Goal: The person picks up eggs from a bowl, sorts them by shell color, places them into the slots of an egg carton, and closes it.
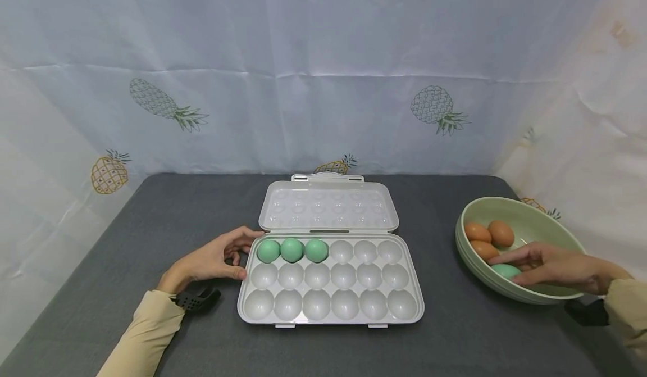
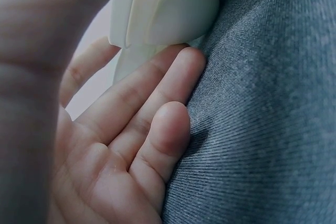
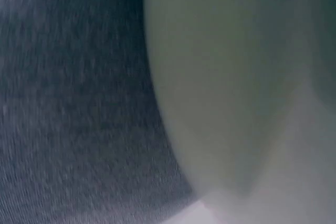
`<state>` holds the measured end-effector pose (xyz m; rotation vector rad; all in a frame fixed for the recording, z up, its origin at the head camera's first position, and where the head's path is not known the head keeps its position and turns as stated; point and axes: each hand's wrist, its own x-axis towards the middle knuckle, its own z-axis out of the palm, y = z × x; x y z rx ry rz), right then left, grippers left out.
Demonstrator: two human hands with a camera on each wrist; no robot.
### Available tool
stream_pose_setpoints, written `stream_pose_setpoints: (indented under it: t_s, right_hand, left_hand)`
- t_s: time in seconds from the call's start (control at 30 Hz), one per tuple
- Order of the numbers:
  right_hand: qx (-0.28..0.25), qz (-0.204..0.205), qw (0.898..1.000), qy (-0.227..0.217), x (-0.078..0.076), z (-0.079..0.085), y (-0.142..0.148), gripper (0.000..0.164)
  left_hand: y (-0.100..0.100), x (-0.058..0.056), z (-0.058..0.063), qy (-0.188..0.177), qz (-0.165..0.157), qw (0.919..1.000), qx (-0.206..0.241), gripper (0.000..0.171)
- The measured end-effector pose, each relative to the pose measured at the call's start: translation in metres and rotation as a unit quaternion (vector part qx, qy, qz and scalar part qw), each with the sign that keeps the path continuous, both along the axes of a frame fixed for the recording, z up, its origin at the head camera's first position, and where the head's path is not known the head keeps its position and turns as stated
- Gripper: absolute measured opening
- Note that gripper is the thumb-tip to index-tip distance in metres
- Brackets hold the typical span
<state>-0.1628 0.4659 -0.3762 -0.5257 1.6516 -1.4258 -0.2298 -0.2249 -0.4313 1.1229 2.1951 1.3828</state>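
Note:
A white egg carton (image 1: pixel 331 278) lies with its lid folded back, and three green eggs (image 1: pixel 292 250) fill the left end of its back row. My left hand (image 1: pixel 214 256) rests against the carton's left side, index finger at the back corner and thumb on the side edge. In the left wrist view, relaxed fingers (image 2: pixel 173 77) reach below the carton's rim (image 2: pixel 136 9). Over on the right, my right hand (image 1: pixel 556 264) reaches into a pale green bowl (image 1: pixel 541 231) and pinches a green egg (image 1: pixel 505 271) between thumb and fingers. Brown eggs (image 1: pixel 501 234) lie beside it.
The clear lid (image 1: pixel 328 205) lies behind the carton on a dark grey cloth-covered table (image 1: pixel 202 332). White curtains with pineapple prints (image 1: pixel 432 104) enclose the back and sides. The bowl's outer wall (image 3: pixel 210 77) takes up much of the right wrist view.

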Motion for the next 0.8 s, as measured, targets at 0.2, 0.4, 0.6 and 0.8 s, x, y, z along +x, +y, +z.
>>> stream_pose_setpoints:
  t_s: [0.2,0.4,0.6,0.8]
  right_hand:
    - [0.018,-0.031,0.999,0.035,0.002,-0.001,-0.008,0.049]
    - [0.021,-0.067,0.995,0.067,0.003,-0.001,-0.017,0.046]
    - [0.116,-0.154,0.968,0.16,0.007,0.001,-0.026,0.039]
    - [0.171,-0.207,0.931,0.249,0.01,0.005,-0.04,0.042]
  left_hand:
    - [0.0,0.0,0.0,-0.002,0.001,1.0,0.002,0.075]
    - [0.0,0.0,0.0,0.001,0.0,1.0,0.003,0.075]
    - [0.0,-0.001,-0.001,-0.001,-0.001,1.0,0.004,0.074]
    - [0.0,-0.001,-0.001,-0.003,-0.001,1.0,0.004,0.075]
